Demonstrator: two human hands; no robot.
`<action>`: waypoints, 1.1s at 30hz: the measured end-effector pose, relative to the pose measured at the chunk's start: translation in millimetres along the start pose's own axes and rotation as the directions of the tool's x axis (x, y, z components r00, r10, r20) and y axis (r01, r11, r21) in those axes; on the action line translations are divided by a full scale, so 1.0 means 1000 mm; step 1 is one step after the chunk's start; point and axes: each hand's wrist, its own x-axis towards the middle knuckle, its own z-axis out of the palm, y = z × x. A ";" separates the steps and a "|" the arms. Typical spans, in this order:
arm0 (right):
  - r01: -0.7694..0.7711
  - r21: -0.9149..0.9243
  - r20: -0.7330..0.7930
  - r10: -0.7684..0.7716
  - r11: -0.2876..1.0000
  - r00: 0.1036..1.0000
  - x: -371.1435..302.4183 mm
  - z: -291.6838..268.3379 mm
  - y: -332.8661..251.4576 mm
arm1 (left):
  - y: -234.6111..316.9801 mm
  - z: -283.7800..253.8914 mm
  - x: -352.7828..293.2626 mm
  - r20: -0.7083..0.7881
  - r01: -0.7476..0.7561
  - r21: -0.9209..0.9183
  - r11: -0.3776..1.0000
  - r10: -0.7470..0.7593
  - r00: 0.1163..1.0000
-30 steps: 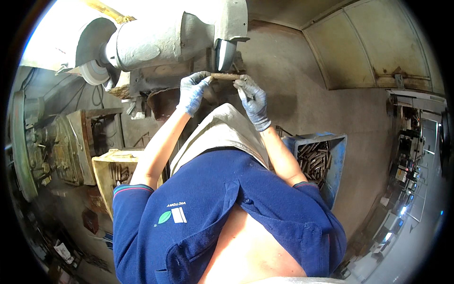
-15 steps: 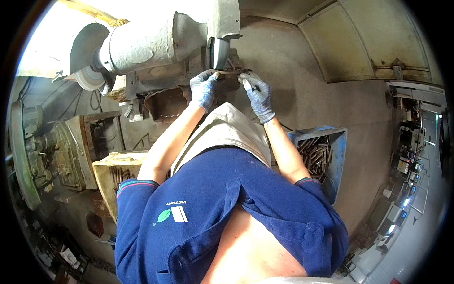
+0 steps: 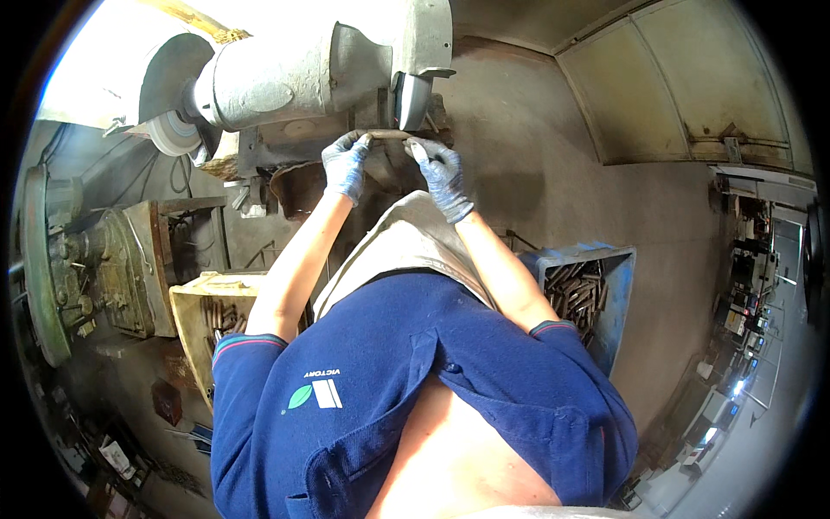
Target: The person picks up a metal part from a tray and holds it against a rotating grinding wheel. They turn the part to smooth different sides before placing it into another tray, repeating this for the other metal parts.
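1. Below us is grey workshop floor [image 3: 553, 195]; a blue bin [image 3: 624, 290] stands at our right.
2. The thin rod [image 3: 389, 134] is near the grinding wheel [image 3: 414, 102]; if touching, we cannot tell.
3. Our left hand [image 3: 346, 164] and right hand [image 3: 440, 175] pinch its ends.
4. We judge it stiff, rather light; ends give good hold.

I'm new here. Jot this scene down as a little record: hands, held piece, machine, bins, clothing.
Left hand: gloved, holding the rod near one end
Right hand: gloved, holding its other end
Held piece: brownish-grey, crosswise, near the right wheel; contact unclear
Machine: grey housing, another wheel at its left
Left bin: yellowish bin, slender pieces inside
Right bin: blue bin, many rod-like pieces inside
Clothing: navy shirt, pale apron
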 end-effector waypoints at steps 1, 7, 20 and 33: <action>-0.013 0.029 -0.003 0.013 0.999 1.000 0.000 0.002 0.003 | -0.002 -0.004 0.002 0.045 -0.003 -0.006 1.000 0.003 0.999; -0.124 0.042 -0.085 0.127 0.991 0.988 0.005 -0.027 0.007 | -0.009 0.024 -0.001 0.079 0.012 0.173 0.985 -0.026 0.997; -0.163 0.170 -0.028 0.170 0.972 0.985 0.008 0.002 0.007 | 0.003 0.006 0.004 0.018 0.012 0.076 0.997 -0.014 1.000; 0.572 -0.293 0.260 -0.512 0.766 0.819 -0.054 -0.012 -0.081 | 0.067 -0.019 -0.068 0.319 -0.258 0.174 0.950 0.194 0.928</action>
